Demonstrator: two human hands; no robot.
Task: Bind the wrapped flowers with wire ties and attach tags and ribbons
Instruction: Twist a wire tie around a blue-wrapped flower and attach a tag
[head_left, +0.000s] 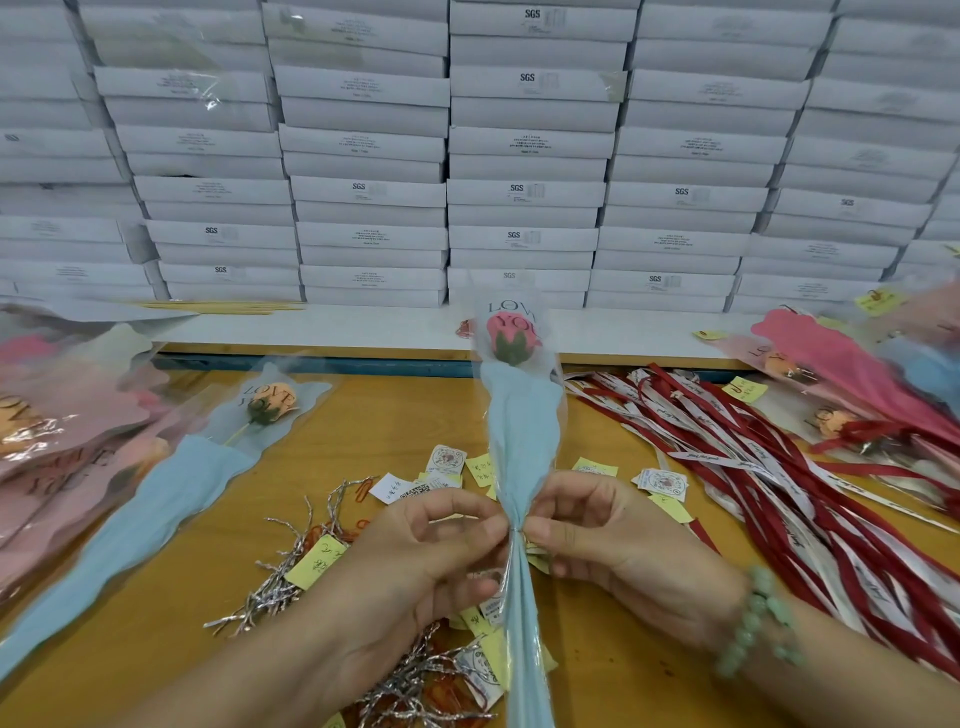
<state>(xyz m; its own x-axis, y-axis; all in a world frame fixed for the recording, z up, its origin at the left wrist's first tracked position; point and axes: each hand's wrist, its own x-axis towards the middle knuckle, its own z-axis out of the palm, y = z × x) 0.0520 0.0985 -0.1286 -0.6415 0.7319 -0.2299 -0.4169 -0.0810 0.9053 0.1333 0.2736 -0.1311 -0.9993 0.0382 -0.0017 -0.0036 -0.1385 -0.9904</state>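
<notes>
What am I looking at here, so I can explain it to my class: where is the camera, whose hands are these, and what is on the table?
There is no machine: a person works bare-handed, and the single picture comes from a camera worn on their head, looking down. The left hand and right hand pinch a wrapped flower, a pink bud in blue paper, at its gathered neck. On the wooden table lie silver wire ties, small tags, red and white ribbons and more wrapped flowers. White boxes are stacked behind.
</notes>
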